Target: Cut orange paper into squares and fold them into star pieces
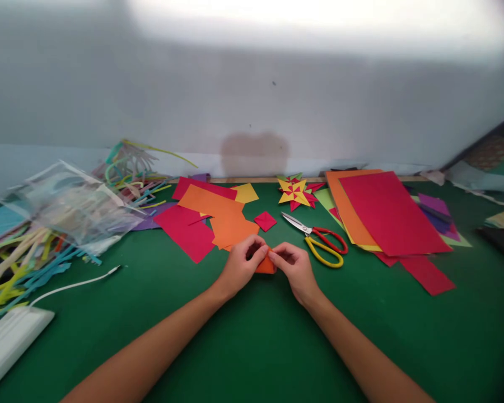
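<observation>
Between my two hands is a small folded piece of orange paper (265, 267), low over the green table. My left hand (246, 260) pinches its left and upper part, thumb against fingers. From the other side, my right hand (293, 266) grips the upper right edge with thumb and fingertips. Fingers hide much of the folds. Just beyond lies a small folded red paper square (265, 221). To the right rest scissors (317, 238) with one red and one yellow handle loop, blades pointing away to the left. Folded paper stars (294, 192) in yellow, red and green sit farther back.
Loose orange sheets (235, 228) and red sheets (189, 229) lie left of centre. A stack of coloured paper (386, 212) is at right. Paper strips and a clear plastic bag (75, 196) crowd the left, near a white power strip (17, 341). A wall (172, 101) stands behind.
</observation>
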### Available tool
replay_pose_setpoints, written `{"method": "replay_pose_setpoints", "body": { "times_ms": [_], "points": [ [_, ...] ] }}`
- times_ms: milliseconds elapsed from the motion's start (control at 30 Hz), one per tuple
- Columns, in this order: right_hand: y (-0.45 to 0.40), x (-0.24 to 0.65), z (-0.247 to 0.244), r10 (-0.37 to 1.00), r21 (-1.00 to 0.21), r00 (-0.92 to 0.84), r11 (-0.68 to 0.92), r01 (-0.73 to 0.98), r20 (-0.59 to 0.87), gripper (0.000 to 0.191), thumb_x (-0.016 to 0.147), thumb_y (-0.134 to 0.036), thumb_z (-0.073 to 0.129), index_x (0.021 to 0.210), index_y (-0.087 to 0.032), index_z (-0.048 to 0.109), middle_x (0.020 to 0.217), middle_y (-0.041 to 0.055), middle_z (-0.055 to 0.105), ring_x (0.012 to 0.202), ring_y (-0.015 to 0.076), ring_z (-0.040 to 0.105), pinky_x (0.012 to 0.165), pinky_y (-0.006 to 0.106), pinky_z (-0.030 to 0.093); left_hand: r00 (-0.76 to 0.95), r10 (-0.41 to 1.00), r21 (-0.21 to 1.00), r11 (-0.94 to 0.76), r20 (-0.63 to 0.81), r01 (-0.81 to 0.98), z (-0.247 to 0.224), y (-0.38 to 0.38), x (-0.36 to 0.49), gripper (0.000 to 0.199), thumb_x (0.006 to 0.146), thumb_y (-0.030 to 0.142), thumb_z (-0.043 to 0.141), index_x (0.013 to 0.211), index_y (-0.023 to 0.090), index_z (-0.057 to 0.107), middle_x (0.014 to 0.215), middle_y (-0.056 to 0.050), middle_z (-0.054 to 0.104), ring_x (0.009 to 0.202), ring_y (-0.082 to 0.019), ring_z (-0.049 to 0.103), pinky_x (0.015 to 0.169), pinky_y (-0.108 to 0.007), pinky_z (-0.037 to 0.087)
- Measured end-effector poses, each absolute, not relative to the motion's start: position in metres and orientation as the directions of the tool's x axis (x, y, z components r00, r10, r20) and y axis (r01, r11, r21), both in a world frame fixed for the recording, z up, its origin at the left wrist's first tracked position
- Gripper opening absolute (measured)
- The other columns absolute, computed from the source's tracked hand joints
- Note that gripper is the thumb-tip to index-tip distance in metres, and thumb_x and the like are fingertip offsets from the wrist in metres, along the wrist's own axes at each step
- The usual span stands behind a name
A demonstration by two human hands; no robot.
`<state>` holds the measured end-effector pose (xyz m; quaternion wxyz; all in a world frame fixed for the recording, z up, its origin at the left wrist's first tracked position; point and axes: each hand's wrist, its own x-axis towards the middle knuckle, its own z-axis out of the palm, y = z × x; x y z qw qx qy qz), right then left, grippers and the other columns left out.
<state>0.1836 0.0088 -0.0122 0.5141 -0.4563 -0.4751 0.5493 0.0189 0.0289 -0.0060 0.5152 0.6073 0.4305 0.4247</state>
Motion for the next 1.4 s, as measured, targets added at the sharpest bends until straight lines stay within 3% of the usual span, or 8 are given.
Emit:
{"method": "replay_pose_setpoints", "body": {
  "times_ms": [1400],
  "points": [
    [0.0075, 0.1860, -0.0027, 0.992, -0.987, -0.110, -0.075, -0.144, -0.059, 0.024, 0.077, -0.040, 0.081, 0.075, -0.019, 0.070, 0.063, -0.0023, 0.062, 0.056, 0.0124, 0.052, 0.055, 0.026, 0.043, 0.226, 0.967, 0.981, -0.150, 0.119, 0.125, -0.0022, 0.0241, 0.0195, 0.021, 0.096, 0.037, 0.060, 0.087, 0.018, 0.059, 0.078, 0.001, 0.057, 0.070, -0.012, 0.054, 0.063, -0.023, 0.043]
  ]
}}
